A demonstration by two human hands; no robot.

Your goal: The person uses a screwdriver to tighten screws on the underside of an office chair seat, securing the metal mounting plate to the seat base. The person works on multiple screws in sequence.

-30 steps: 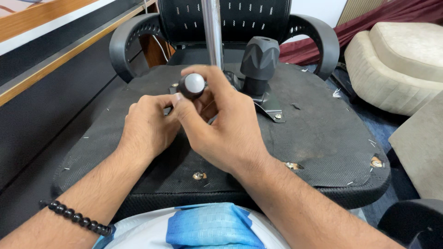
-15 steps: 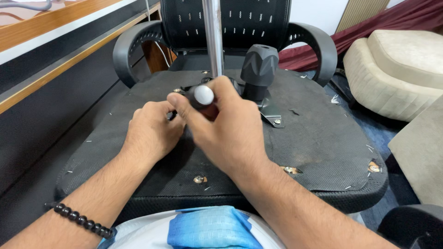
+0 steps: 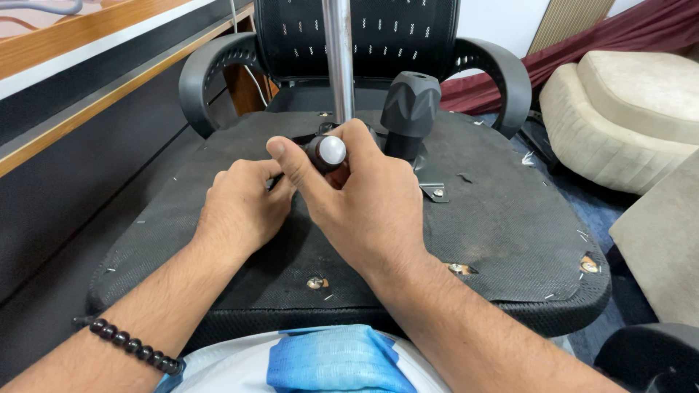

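Note:
An office chair lies upside down, its black fabric underside (image 3: pixel 480 218) facing me. My right hand (image 3: pixel 357 196) grips a screwdriver by its dark handle with a white end cap (image 3: pixel 329 151), the tool pointing down at the chair's mechanism. My left hand (image 3: pixel 244 204) is closed beside it, fingers pressed around the spot under the tool; what it pinches is hidden. A chrome gas-lift post (image 3: pixel 338 58) rises just behind the hands. A black ribbed knob (image 3: pixel 410 109) stands to their right.
Two armrests (image 3: pixel 211 73) (image 3: pixel 502 73) curve at the back beside the mesh backrest (image 3: pixel 364 36). A wooden desk edge (image 3: pixel 109 94) runs along the left. Beige cushions (image 3: pixel 619 116) sit at right. A metal bracket (image 3: pixel 433 191) and bolts (image 3: pixel 316 282) show on the underside. A blue cloth (image 3: pixel 335 360) lies on my lap.
Both hands stay on the same spot; the screwdriver's handle has shifted slightly in my right hand, and the view has dipped a little.

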